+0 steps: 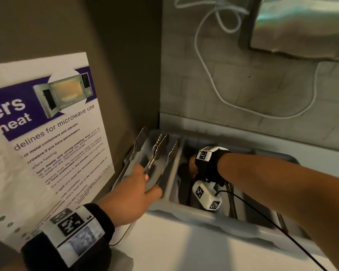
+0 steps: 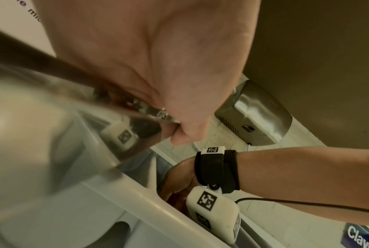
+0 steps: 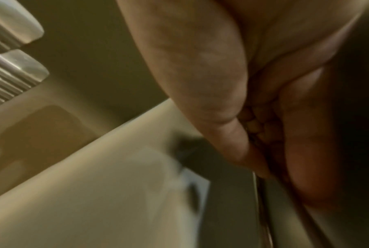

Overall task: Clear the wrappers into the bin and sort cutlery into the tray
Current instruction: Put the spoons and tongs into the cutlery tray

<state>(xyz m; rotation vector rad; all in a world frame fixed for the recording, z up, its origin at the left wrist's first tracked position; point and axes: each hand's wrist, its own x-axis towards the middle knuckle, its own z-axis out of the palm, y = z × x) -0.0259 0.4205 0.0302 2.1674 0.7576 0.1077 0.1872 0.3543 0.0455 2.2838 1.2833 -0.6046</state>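
Observation:
A grey cutlery tray (image 1: 184, 210) with long compartments sits on a white counter against a dark cabinet side. Several metal tongs (image 1: 159, 151) lie in its leftmost compartment. My left hand (image 1: 145, 180) grips one pair by the handle end; in the left wrist view the left hand (image 2: 179, 132) curls round the shiny tongs (image 2: 141, 120) above the tray (image 2: 137, 198). My right hand (image 1: 192, 165) reaches down into the middle compartment. In the right wrist view, thumb and curled fingers (image 3: 232, 134) pinch a thin metal cutlery piece (image 3: 264, 201). Dark handles (image 1: 231, 204) trail below that wrist.
A microwave-use poster (image 1: 47, 133) hangs on the cabinet side at the left. A white cable (image 1: 213, 85) loops over the tiled wall behind the tray, and a steel wall unit (image 1: 301, 26) hangs at the top right. White counter (image 1: 174, 251) lies in front of the tray.

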